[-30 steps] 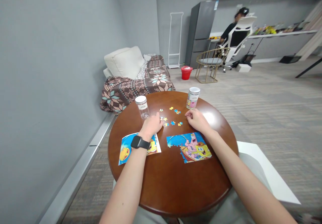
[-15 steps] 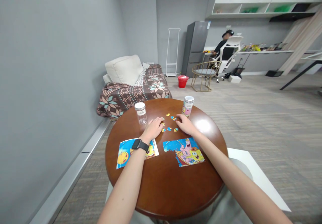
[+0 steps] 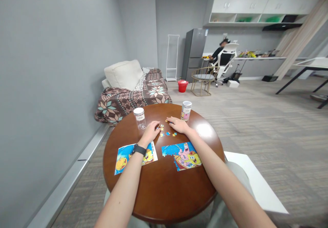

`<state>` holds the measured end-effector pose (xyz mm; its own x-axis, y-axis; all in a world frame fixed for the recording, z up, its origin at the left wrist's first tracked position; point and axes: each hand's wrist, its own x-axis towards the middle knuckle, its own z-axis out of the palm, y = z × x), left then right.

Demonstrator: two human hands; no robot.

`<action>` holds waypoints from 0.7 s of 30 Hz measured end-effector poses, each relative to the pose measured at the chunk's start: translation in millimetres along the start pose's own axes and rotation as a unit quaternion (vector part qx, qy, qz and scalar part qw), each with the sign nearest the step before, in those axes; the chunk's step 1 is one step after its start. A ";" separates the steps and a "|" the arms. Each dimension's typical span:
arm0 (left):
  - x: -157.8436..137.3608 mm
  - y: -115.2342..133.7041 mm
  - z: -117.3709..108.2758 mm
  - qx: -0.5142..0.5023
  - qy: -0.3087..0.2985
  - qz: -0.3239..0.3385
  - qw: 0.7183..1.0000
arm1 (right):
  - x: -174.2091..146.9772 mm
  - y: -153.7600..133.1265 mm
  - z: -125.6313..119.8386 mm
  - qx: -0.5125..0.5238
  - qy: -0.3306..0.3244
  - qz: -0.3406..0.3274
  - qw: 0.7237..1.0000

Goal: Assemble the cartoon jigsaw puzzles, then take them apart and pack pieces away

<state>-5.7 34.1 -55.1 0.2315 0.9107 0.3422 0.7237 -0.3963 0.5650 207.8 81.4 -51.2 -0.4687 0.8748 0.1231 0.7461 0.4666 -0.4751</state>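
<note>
My left hand [image 3: 151,131] rests on the table left of several loose puzzle pieces [image 3: 168,133], with its thumb and fingers apart and curved beside the nearest ones. My right hand [image 3: 178,124] reaches in from the other side, palm down and fingers stretched out. Its fingertips touch or cover a yellow piece [image 3: 166,120] at the top of the group. Nearer me lies a partly joined cartoon puzzle [image 3: 188,158] with an uneven left edge. A printed picture sheet [image 3: 122,163] lies at left, partly hidden under my left wrist and its black watch.
A clear jar [image 3: 140,120] with a white lid stands beyond my left hand. Another lidded jar [image 3: 186,111] stands behind my right hand. Everything sits on a round brown table [image 3: 164,193]. Farther off are a covered sofa [image 3: 135,99], a red bucket [image 3: 182,86] and a seated person [image 3: 218,53].
My right hand has slid left over the upper loose pieces, hiding some of them. My left hand stays beside the group, its fingers more curved. The camera view has shifted slightly.
</note>
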 end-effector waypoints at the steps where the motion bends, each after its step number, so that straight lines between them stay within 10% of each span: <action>1: 0.0 0.7 0.6 0.010 -0.011 0.008 1.000 | -2.2 1.2 -0.7 0.002 -0.003 -0.014 1.000; 21: -5.6 13.8 -2.1 0.071 -0.081 0.030 0.994 | -13.1 10.0 -4.0 0.034 0.065 -0.141 0.987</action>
<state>1.6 23.3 -47.6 0.3706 0.8968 0.2416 0.7866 -0.4413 0.4319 223.3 75.1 -54.1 -0.5854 0.7231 0.3666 0.5588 0.6875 -0.4638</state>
